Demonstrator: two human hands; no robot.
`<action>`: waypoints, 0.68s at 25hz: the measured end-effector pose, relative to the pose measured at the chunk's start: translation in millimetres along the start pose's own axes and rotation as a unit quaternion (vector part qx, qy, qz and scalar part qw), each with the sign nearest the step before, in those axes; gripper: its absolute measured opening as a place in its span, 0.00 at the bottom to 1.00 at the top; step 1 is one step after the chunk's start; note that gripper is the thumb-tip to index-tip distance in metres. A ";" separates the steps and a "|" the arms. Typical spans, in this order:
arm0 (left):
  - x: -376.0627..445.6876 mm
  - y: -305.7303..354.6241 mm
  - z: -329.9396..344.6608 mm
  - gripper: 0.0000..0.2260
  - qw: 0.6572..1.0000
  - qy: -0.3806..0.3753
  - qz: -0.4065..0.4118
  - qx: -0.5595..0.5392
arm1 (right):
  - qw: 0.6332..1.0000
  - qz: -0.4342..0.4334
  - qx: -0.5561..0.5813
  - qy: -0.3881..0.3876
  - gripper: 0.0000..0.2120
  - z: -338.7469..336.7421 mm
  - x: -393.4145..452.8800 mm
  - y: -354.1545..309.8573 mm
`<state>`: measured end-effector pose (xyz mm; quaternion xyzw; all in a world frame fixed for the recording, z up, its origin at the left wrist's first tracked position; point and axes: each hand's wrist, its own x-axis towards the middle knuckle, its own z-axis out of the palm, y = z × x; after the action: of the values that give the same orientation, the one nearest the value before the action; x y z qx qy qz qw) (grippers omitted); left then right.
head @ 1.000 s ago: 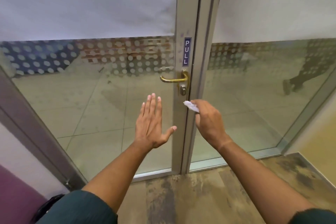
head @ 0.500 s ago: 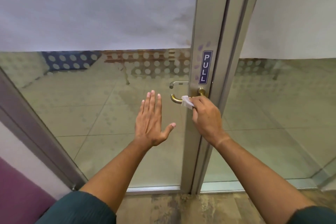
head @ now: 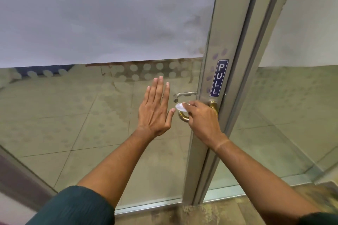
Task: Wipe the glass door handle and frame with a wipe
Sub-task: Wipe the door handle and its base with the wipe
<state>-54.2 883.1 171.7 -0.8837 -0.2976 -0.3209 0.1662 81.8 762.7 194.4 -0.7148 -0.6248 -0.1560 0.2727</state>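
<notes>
A glass door with a grey metal frame fills the view. Its brass lever handle sticks out to the left from the frame, below a blue PULL sticker. My right hand is closed over the handle and presses a small white wipe on it; only the wipe's tip and the handle's curved end show. My left hand lies flat with fingers spread against the glass, just left of the handle.
A second, grey handle shows through the glass on the far side. The upper glass is frosted, with a dotted band below it. A fixed glass panel stands to the right, and worn patterned floor lies at the door's foot.
The view has closed in on the door. My right hand rose from below the lock onto the handle and slid left along it with the wipe. My left hand stays flat on the glass.
</notes>
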 end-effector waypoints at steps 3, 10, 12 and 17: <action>9.1 -2.4 12.3 0.35 0.999 0.049 0.013 0.018 | 1.000 -0.001 0.005 -0.028 0.16 8.7 -3.1 -9.8; 26.5 -10.0 28.2 0.33 0.993 0.109 0.015 0.054 | 0.999 0.009 0.024 -0.039 0.13 14.0 -8.4 -11.8; 34.2 -10.0 28.4 0.33 0.990 0.132 0.012 0.050 | 0.999 0.022 -0.001 -0.040 0.11 19.5 -4.6 -13.6; 43.0 -8.4 32.7 0.37 0.984 0.163 0.005 0.069 | 0.993 0.021 -0.106 -0.045 0.13 31.9 -8.1 -20.6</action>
<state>-17.7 923.4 177.1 -0.8073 -0.2832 -0.4387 0.2748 56.5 776.3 168.3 -0.7588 -0.6012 -0.1835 0.1704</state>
